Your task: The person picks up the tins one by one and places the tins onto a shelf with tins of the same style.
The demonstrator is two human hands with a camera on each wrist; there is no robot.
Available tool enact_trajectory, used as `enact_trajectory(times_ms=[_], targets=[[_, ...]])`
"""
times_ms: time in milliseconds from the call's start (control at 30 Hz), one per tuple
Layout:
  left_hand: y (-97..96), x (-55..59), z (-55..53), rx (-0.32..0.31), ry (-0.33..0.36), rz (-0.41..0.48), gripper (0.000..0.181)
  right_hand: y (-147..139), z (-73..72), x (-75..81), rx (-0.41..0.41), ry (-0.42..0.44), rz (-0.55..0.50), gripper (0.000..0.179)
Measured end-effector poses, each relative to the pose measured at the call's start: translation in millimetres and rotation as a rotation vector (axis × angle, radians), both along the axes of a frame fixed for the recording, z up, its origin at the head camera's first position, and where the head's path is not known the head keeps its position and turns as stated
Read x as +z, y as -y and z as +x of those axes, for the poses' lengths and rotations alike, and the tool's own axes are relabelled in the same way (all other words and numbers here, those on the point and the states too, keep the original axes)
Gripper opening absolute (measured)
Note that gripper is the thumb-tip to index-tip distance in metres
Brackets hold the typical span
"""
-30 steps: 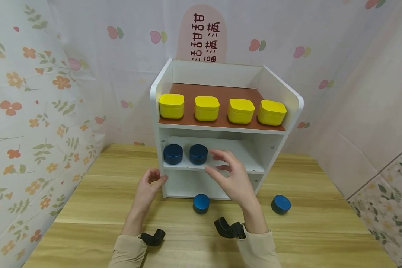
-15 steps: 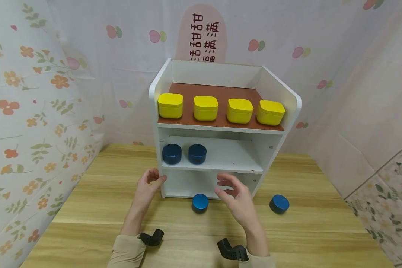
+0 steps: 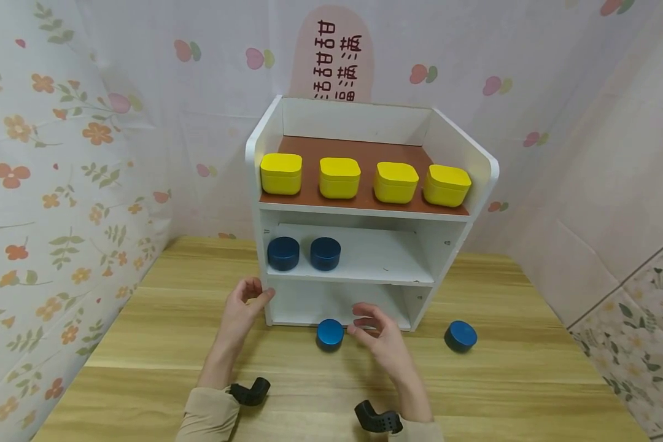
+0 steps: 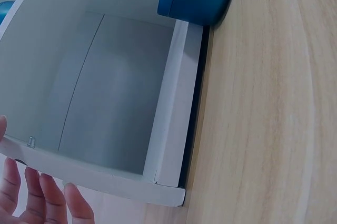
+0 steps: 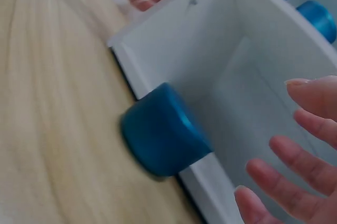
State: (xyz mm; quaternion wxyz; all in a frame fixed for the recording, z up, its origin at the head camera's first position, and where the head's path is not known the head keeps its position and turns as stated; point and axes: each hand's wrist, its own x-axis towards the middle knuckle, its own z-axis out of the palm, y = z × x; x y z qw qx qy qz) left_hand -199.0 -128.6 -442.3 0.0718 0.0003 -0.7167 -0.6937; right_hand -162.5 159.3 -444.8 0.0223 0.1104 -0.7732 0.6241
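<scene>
My left hand (image 3: 243, 310) grips the front edge of the left side panel of a white shelf unit (image 3: 339, 280), thumb inside and fingers outside. In the left wrist view its fingers (image 4: 50, 195) line the panel's outer face. My right hand (image 3: 383, 337) holds nothing; its thumb and fingers are spread just right of a round blue tin (image 3: 329, 333). That tin stands on the table in front of the bottom compartment, and the right wrist view shows the tin (image 5: 164, 132) apart from the fingers. Two more blue tins (image 3: 283, 253) sit on the middle shelf, at its left.
Another blue tin (image 3: 461, 336) lies on the wooden table (image 3: 508, 393), to the right of the unit. Several yellow boxes (image 3: 339, 178) stand in a row on the brown top shelf. A patterned cloth (image 3: 210, 80) hangs behind and to the left.
My right hand has come down from beside the tins on the middle shelf, toward the tin on the table. My left hand keeps its hold on the side panel.
</scene>
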Motion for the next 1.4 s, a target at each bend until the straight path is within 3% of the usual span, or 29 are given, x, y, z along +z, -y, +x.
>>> enact_trajectory(times_ms=[433, 933, 1400], targets=[[1.0, -0.8, 0.5, -0.006, -0.017, 0.001, 0.029, 13.3, -6.3, -21.6, 0.088, 0.011, 0.107, 0.047], [-0.9, 0.6, 1.9, -0.010, -0.015, 0.006, 0.028, 25.9, -7.9, -30.0, 0.097, 0.000, 0.265, 0.063], [-1.7, -1.6, 1.2, -0.009, -0.016, 0.009, 0.029, 37.6, -7.4, -31.7, 0.066, -0.032, 0.405, 0.065]])
